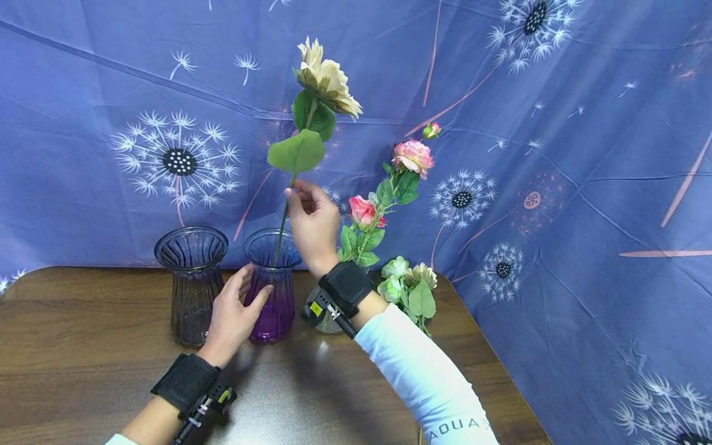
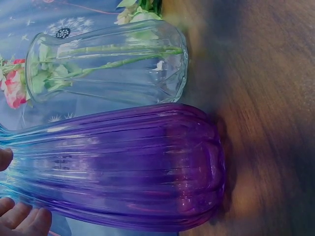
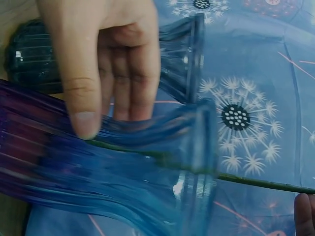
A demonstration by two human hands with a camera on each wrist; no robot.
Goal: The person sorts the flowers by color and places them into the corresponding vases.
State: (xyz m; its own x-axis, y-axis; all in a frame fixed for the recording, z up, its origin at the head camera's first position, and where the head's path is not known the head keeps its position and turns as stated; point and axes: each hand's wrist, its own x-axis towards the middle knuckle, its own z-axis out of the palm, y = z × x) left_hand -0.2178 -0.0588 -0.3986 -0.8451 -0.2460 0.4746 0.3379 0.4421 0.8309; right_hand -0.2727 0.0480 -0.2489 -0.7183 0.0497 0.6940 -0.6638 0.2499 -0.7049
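My right hand (image 1: 316,225) pinches the green stem of a cream artificial flower (image 1: 328,80) below its large leaf (image 1: 297,152). The lower stem (image 3: 123,147) runs down through the mouth of a ribbed glass vase (image 2: 123,167), blue at the neck and purple at the base. My left hand (image 1: 235,314) holds this vase about its neck, thumb (image 3: 84,110) on the near side and fingers on the far side. Upright, the vase stands on the table. In the right wrist view, only a fingertip of the right hand shows at the edge.
A dark grey ribbed vase (image 1: 191,290) stands left of the purple one. Right of it, a clear vase (image 2: 113,69) holds stems with pink roses (image 1: 413,157). More pale flowers (image 1: 403,284) lie at the wooden table's (image 1: 72,352) right side. A blue dandelion-print cloth (image 1: 389,62) hangs behind.
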